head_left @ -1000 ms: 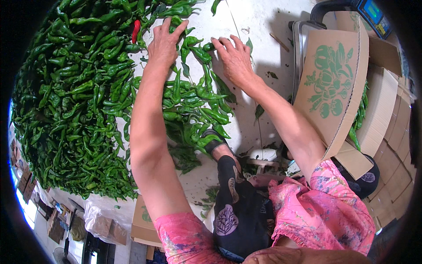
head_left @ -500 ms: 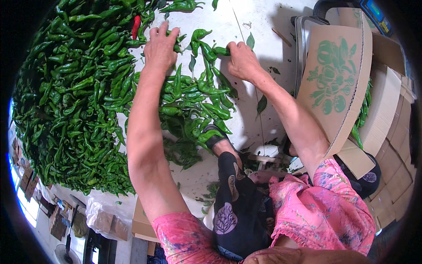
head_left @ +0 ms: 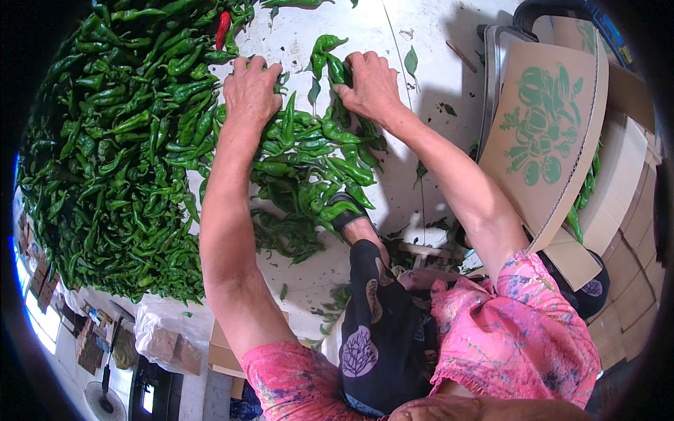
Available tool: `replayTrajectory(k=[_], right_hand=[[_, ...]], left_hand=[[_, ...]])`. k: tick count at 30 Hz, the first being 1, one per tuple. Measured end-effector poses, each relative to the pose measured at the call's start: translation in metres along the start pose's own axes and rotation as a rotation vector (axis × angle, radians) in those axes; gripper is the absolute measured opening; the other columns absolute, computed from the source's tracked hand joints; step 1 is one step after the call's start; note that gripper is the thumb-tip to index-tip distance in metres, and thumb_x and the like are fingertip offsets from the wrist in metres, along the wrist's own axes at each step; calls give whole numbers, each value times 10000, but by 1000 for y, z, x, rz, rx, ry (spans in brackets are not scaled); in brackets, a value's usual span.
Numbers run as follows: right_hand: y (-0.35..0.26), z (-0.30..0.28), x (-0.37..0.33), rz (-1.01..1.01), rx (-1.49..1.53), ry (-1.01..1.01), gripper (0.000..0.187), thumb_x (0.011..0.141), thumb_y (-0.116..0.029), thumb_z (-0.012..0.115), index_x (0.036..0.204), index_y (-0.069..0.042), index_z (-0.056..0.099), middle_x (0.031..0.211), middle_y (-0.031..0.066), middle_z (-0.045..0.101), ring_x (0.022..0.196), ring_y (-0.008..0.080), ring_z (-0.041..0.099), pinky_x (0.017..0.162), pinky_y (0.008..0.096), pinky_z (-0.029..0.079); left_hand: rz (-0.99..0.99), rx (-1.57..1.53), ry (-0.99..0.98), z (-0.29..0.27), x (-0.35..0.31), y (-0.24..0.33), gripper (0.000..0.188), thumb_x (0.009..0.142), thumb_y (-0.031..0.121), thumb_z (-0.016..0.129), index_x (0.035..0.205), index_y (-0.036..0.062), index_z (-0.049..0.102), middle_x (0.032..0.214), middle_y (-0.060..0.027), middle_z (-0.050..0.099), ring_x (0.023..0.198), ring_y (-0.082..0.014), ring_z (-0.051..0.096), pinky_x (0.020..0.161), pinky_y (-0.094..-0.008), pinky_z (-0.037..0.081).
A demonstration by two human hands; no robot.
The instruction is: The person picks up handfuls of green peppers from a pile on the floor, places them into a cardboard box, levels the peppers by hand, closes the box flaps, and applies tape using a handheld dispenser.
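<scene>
My left hand (head_left: 253, 92) reaches over the white surface beside the big heap of green peppers (head_left: 119, 140). Its fingers curl downward, and part of a green pepper (head_left: 281, 83) shows beside the thumb; the fingertips are hidden. To the right, my right hand (head_left: 371, 85) is closed around a green pepper (head_left: 337, 70). Another curled green pepper (head_left: 324, 48) lies just beyond it, to the left. Between my forearms a smaller group of loose green peppers (head_left: 302, 144) spreads toward my foot. One red pepper (head_left: 222, 29) stands out at the heap's far right edge.
At right stands an open cardboard box (head_left: 540, 119) with a green vegetable print and green peppers (head_left: 583, 203) inside. Loose leaves (head_left: 411, 62) and a brown stick (head_left: 460, 56) lie on the white surface. A fan (head_left: 105, 401) and a plastic-wrapped box (head_left: 168, 340) are at lower left.
My right hand has moved left and slightly farther away, onto a pepper. My left hand has drawn slightly nearer, its fingers more curled. The whole view has shifted a little.
</scene>
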State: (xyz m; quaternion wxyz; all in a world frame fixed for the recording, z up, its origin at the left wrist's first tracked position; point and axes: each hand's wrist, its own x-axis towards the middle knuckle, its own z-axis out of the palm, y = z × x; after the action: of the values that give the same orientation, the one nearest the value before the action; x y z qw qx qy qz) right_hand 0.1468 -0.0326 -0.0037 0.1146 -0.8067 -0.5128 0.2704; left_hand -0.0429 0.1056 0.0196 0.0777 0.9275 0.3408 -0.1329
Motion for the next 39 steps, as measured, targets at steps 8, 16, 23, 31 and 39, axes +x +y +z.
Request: replayTrajectory(k=[8,16,23,31,39], right_hand=[[20,-1,-1,138,57,30,530,757,-319,696,1135,15,536,1056,266,590,957,418,597,865,508,507],[57,-36,-50,205,438,-158,442,751,-178,656,1152,-29,544,964,208,649,982,346,640,900,470,511],[21,-59,-81,-284,135,-584,359,838,-141,694,1192,-97,658,1191,135,658,1236,317,560,966,415,504],[-35,-5,-33,-614,-203,-154,290,783,-13,659,1062,-77,708,1312,112,581,1093,311,638,832,437,589],[-50,-10,-19,-322,-223,-465,327,788,-59,679,1110,-107,650,996,152,701,935,387,680,788,492,562]], left_hand=[[63,52,-60,2,-22,-13,406,742,38,724,1124,171,685,1109,-110,628,1127,-348,579,810,-457,582],[-603,-1132,77,-19,-133,-40,398,766,243,768,1101,46,683,933,-96,716,771,-171,643,760,-297,519],[-828,-1534,-70,26,-237,-4,207,841,108,713,1028,52,642,874,-6,644,790,-101,574,773,-249,461],[-814,-1704,95,31,-236,28,280,849,129,694,1108,34,646,948,-11,656,869,-104,563,836,-256,447],[-854,-1727,113,31,-234,36,306,842,171,698,1122,54,662,1012,-29,682,908,-126,589,879,-279,460]])
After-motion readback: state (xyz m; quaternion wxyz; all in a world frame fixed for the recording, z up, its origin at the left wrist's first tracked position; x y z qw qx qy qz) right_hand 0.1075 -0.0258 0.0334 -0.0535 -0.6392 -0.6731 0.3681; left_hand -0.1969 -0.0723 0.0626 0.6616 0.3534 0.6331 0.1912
